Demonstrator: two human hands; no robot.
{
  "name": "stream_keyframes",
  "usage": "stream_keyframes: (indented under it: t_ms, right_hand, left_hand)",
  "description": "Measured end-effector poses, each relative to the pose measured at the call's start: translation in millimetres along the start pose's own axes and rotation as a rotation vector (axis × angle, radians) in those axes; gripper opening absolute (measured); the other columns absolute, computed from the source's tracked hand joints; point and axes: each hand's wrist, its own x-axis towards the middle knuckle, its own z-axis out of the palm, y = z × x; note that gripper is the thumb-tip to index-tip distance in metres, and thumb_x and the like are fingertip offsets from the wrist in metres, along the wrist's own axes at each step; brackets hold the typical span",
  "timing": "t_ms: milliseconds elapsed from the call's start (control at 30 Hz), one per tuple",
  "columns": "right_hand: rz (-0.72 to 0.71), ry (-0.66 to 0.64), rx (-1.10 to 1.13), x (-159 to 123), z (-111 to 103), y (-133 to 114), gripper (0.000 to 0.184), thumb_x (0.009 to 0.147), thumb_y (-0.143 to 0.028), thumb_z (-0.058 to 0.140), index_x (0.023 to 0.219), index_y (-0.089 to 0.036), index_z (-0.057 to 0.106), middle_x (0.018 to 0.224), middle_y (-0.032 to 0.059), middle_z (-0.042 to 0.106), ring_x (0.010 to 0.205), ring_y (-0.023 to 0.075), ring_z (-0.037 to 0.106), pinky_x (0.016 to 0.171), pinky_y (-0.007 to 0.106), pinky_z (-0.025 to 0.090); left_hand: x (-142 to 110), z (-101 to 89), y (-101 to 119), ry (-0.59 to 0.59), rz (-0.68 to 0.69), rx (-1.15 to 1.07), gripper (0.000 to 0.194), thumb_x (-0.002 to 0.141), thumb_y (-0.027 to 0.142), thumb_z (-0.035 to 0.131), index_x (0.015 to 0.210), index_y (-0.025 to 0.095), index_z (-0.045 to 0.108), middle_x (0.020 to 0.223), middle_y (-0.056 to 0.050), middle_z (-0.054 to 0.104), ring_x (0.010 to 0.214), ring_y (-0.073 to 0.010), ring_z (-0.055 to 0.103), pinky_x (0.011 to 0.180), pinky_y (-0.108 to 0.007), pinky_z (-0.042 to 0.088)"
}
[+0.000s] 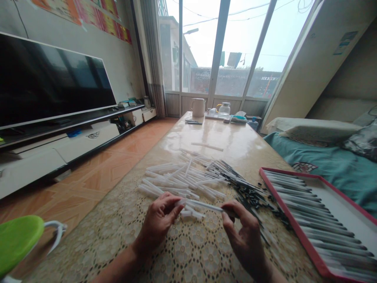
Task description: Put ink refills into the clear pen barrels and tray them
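1. From where I stand, a slim pale pen barrel [203, 205] spans the gap between the person's two hands, just above the flower-patterned desk [185, 255]; it dips slightly toward the right.
2. Left hand [160, 216]: the fingers are pinched nearly together around the barrel's left end; a whitish bit shows at their tips.
3. Right hand [246, 232]: thumb and forefinger are closed on the other, dark end — the barrel reaches in between them; the remaining fingers are mostly hidden from me.
4. Just beyond the left hand and the barrel lies a heap of white tubes [176, 177]; a few show right below the barrel.
5. Beyond the right hand, thin dark rods [235, 175] fan out beside scattered small black caps [256, 200].
6. Further right, a red-rimmed box [301, 236] holds a row of pens [312, 212].
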Motion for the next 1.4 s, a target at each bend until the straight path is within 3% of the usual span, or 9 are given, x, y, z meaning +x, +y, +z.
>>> stream_keyframes:
  t_ms: [167,467,533,633,767,933,1033,1167,1400]
  right_hand:
    - [-0.044,-0.024,-0.044,2,0,3,0.008,0.080,-0.015,0.047,0.077,-0.018,0.054,0.062,-0.0032,0.046,0.055,0.0116,0.046,0.052,0.021,0.038]
    - [-0.020,-0.106,-0.059,4,-1,3,0.009,0.080,-0.015,0.047,0.075,-0.018,0.053,0.062,-0.0035,0.043,0.055,0.0112,0.044,0.052,0.022,0.036]
    - [-0.007,-0.154,-0.050,6,-2,3,0.010,0.081,-0.017,0.046,0.075,-0.018,0.054,0.063,-0.0029,0.045,0.055,0.0112,0.045,0.053,0.022,0.036]
    - [0.009,-0.297,-0.060,7,-2,6,0.010,0.084,-0.019,0.048,0.079,-0.018,0.057,0.065,-0.0019,0.051,0.056,0.0112,0.048,0.054,0.021,0.037]
    - [-0.085,-0.435,-0.196,2,4,11,0.011,0.089,-0.021,0.047,0.088,-0.019,0.058,0.071,-0.0002,0.058,0.059,0.0121,0.052,0.056,0.022,0.036]
    - [-0.272,-0.419,-0.444,-6,13,11,0.016,0.092,-0.021,0.041,0.087,-0.020,0.056,0.070,0.0008,0.058,0.055,0.0125,0.050,0.051,0.023,0.027]
    - [-0.304,-0.404,-0.499,-9,16,9,0.018,0.093,-0.020,0.039,0.083,-0.020,0.055,0.068,0.0005,0.057,0.054,0.0129,0.049,0.051,0.024,0.025]
    - [-0.170,-0.459,-0.355,-11,19,8,0.024,0.093,-0.022,0.036,0.078,-0.018,0.054,0.065,0.0003,0.056,0.053,0.0112,0.048,0.051,0.023,0.026]
    - [0.207,-0.609,0.184,-4,13,3,0.036,0.091,-0.039,0.043,0.070,-0.015,0.060,0.058,-0.0035,0.044,0.055,0.0086,0.042,0.053,0.019,0.031]
  left_hand:
    - [2,-4.0,2,-0.082,0.146,0.216,0.025,0.084,0.027,0.056,0.102,0.019,0.070,0.082,-0.005,0.057,0.078,-0.0177,0.056,0.071,-0.029,0.047]
    - [2,-4.0,3,-0.193,0.201,0.236,0.027,0.086,0.021,0.051,0.105,0.021,0.069,0.083,-0.005,0.057,0.077,-0.0169,0.056,0.070,-0.029,0.046]
    - [1,-3.8,5,-0.183,0.162,0.185,0.025,0.084,0.021,0.054,0.103,0.020,0.069,0.080,-0.004,0.058,0.074,-0.0157,0.056,0.067,-0.027,0.046]
    - [2,-3.2,6,-0.125,-0.018,-0.030,0.019,0.080,0.025,0.061,0.096,0.017,0.068,0.072,-0.001,0.059,0.061,-0.0119,0.054,0.055,-0.023,0.044]
    - [2,0.8,2,-0.132,-0.184,-0.291,0.021,0.075,0.031,0.068,0.088,0.015,0.064,0.056,0.003,0.056,0.048,-0.0086,0.050,0.045,-0.019,0.040]
    - [-2,11.7,-4,-0.213,-0.235,-0.422,0.025,0.076,0.038,0.066,0.087,0.016,0.061,0.058,0.002,0.060,0.044,-0.0093,0.054,0.042,-0.019,0.040]
    - [-4,15.8,-5,-0.213,-0.232,-0.436,0.026,0.075,0.039,0.067,0.085,0.016,0.059,0.058,0.002,0.061,0.043,-0.0093,0.055,0.041,-0.018,0.040]
    - [-7,16.3,-5,-0.206,-0.200,-0.432,0.024,0.076,0.039,0.066,0.083,0.017,0.059,0.056,0.003,0.060,0.042,-0.0083,0.054,0.039,-0.017,0.037]
    - [-17,16.1,-1,-0.189,-0.113,-0.365,0.019,0.080,0.036,0.062,0.085,0.018,0.060,0.058,0.003,0.059,0.045,-0.0075,0.052,0.043,-0.018,0.040]
